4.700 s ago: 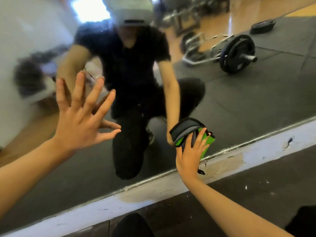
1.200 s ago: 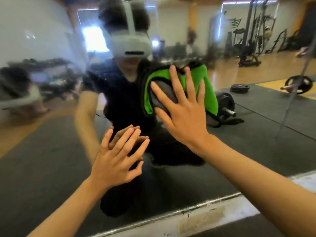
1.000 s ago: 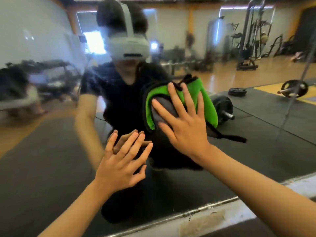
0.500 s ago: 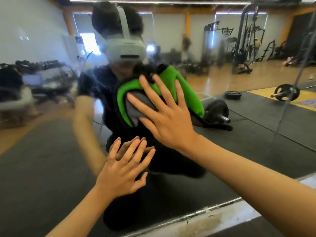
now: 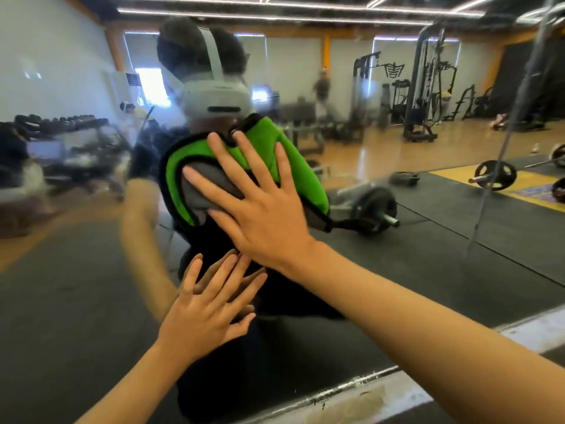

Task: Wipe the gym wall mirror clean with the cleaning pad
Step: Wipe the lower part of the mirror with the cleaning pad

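Note:
The wall mirror [image 5: 428, 255] fills most of the head view and reflects the gym and a crouching person. A green and grey cleaning pad [image 5: 302, 175] with black edging lies flat against the glass at mid height. My right hand [image 5: 260, 209] presses it to the mirror with fingers spread and straight. My left hand [image 5: 204, 313] lies flat on the glass just below, fingers straight, holding nothing. Hazy smears show on the mirror's left part.
The mirror's lower edge [image 5: 351, 390] runs along a white painted wall base [image 5: 535, 328] at the bottom right. In the reflection are black rubber mats, a barbell, weight plates and gym machines behind me.
My right hand has slid the pad from the mirror's bottom edge up to mid height, then leftward and slightly up over the last second. My left hand stays planted on the glass below.

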`<state>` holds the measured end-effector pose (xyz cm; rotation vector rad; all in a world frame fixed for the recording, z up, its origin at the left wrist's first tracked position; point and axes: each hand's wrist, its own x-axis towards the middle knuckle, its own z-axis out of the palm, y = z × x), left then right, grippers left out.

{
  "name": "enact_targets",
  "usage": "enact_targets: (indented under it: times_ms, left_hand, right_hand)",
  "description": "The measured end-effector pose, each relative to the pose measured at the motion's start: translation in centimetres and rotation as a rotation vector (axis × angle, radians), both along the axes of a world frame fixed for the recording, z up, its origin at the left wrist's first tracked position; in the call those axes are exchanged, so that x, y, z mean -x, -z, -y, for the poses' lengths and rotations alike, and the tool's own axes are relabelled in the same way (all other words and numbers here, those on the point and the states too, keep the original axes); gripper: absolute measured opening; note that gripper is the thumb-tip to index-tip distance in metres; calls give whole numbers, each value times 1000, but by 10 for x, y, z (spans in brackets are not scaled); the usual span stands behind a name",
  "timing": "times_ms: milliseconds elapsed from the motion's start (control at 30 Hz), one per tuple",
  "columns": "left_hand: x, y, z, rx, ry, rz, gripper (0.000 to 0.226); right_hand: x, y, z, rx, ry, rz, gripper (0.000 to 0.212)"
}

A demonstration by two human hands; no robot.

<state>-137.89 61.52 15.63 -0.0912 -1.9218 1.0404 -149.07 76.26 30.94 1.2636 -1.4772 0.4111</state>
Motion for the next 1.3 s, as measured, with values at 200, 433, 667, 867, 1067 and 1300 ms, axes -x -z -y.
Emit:
enact_targets:
  times_ms: [200,433,667,867,1067,1300]
  left_hand:
    - [-3,0,-2,-13,-9,11,75]
    - [-2,1,1,4,-44,20,80]
    - [-3,1,1,-5,-27,8,78]
    - [-1,2,-1,-9,-35,5,78]
    - [-2,2,0,0,-26,8,76]
    - [-3,1,0,-14,-36,22,77]
  right_hand:
    - [84,15,-69,252,167,269,58]
    - [7,-10,3,300,160,293,56]
    - [97,-16,-71,214,207,180,57]
    - [22,-35,-8,514,271,484,60]
    - [38,-18,-25,-14,63,-96,53]
    - [122,-24,-89,636,341,696,65]
